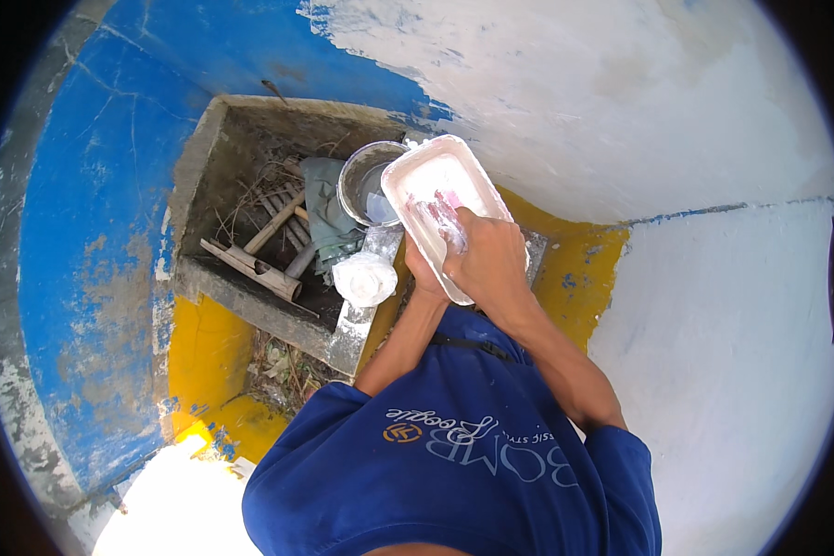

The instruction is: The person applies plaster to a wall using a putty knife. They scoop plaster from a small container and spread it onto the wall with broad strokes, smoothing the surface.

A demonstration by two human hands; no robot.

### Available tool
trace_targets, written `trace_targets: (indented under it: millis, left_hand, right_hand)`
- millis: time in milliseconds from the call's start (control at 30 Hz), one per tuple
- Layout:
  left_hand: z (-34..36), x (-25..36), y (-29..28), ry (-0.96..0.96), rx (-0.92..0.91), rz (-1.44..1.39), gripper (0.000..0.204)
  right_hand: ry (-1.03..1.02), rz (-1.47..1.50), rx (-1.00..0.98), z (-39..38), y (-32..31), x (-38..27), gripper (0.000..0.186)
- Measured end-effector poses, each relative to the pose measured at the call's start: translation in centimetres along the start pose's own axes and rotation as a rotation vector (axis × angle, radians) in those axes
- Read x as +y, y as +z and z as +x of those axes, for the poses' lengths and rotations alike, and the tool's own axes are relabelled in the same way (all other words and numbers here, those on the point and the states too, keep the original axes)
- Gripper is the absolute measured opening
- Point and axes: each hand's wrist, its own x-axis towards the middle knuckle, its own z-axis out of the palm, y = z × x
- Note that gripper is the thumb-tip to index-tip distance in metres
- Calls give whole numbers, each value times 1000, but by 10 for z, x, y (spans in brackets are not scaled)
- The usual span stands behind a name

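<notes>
near the centre of the frame, a white rectangular plastic-looking tray with rounded corners [484, 181] stood slantwise, its long sides leaning toward the upper left. the left hand [424, 269] held it from the lower left, partly hidden beneath its edge. the right hand [486, 248] reached over the near end, curled narrow, with its fingertips down among glossy white paste [445, 171] streaked with pink; whether those fingers gripped a small tool or were only coated could not be told.

for working the paste well, the left hand seemed best set low and firm under the tray, so that a push from the right would not tip it. short strokes along the floor and into the corners, toward the far wall rather than over the near rim, would likely have gathered the material evenly and spared the blue printed shirt [417, 482] just below. a lighter wrist would probably have left fewer streaks.

just left of the tray sat a round grey bucket with a smeared inside [350, 185], and below that a crumpled white bundle [365, 280], close enough for a swinging elbow to catch. further left, a rough grey concrete trough [195, 157] held a grey-green cloth [324, 199] and pale split bamboo pieces [273, 222].
</notes>
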Motion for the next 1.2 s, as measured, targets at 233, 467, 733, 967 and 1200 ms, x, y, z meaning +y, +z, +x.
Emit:
trace_targets:
  millis: [233, 467, 733, 967, 1200]
  left_hand:
    - [-1, 1, 5, -31, 65, -72, 52]
    - [2, 2, 3, -82, -2, -99, 60]
    - [4, 6, 7, -116, 121, -28, 64]
    - [4, 2, 8, -165, 99, -158, 64]
    - [7, 1, 9, -132, -21, -194, 59]
  right_hand:
    - [14, 8, 22, -8, 1, -3, 30]
    - [70, 74, 71, 10, -28, 2, 26]
    - [-97, -173, 58, -3, -18, 17, 29]
    - [-30, -48, -8, -3, -7, 12, 25]
    - [-29, 34, 6, 4, -10, 9, 25]
